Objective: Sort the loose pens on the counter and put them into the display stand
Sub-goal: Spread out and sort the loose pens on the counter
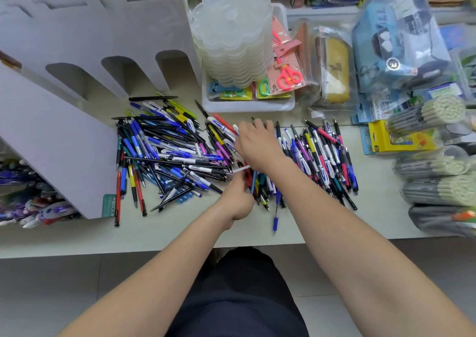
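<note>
Head: left hand (238,200) grips one pen (241,169); right hand (257,143) above pile (170,151).

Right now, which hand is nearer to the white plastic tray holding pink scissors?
Right. The right hand is in front of the white plastic tray; the left hand, gripping a white pen, is farther back.

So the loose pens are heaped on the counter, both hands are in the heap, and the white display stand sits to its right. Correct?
No: the head view shows the white display stand left of the heap, not right. The loose pens do lie on the counter, with left hand and right hand among them.
</note>
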A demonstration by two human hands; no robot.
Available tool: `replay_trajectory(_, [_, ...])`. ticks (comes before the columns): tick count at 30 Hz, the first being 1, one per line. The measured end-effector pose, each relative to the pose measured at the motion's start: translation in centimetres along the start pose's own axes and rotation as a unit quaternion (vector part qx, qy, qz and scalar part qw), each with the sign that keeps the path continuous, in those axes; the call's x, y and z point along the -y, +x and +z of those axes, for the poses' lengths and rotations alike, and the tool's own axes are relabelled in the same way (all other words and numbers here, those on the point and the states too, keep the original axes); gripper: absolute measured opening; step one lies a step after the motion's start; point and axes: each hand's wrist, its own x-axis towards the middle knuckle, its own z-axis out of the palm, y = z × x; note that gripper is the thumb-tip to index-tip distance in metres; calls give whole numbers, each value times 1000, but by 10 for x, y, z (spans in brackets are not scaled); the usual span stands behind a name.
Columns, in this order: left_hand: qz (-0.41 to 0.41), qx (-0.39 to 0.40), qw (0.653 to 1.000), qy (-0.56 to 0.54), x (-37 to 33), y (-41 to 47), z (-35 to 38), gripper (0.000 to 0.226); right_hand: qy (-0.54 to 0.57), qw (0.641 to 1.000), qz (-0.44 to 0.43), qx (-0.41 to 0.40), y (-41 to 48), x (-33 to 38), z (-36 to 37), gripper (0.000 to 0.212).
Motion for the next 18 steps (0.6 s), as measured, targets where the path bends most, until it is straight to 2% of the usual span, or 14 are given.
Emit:
replay_trajectory(2, [10, 0, 1000, 16, -3, 1, 3, 75, 53, 996, 9, -74, -18, -7, -6, 26])
replay_trajectory(4, [6, 13, 999, 32, -3, 4, 8, 79, 100, 989, 46, -101, -35, -13, -13, 39])
replay_trajectory(6, [0, 26, 999, 33, -5, 5, 12, 82, 228, 962, 104, -109, -51, -19, -16, 24])
replay_trajectory(8, [17, 1, 998, 57, -8, 6, 17, 70, 374, 906, 160, -120, -63, -25, -21, 7])
replay_trajectory(11, [77, -81, 977, 184, -13, 9, 23, 33, 493, 819, 247, -157, -73, -34, -26, 9])
replay_trajectory(13, [96, -97, 957, 257, -16, 10, 26, 22, 538, 772, 284, -185, -76, -37, -33, 17])
replay_trajectory(15, [106, -106, 944, 294, -18, 9, 29, 25, 570, 729, 301, -232, -79, -39, -46, 27])
replay_trajectory(18, [126, -148, 932, 306, -22, 6, 33, 46, 587, 668, 328, -317, -84, -49, -61, 20])
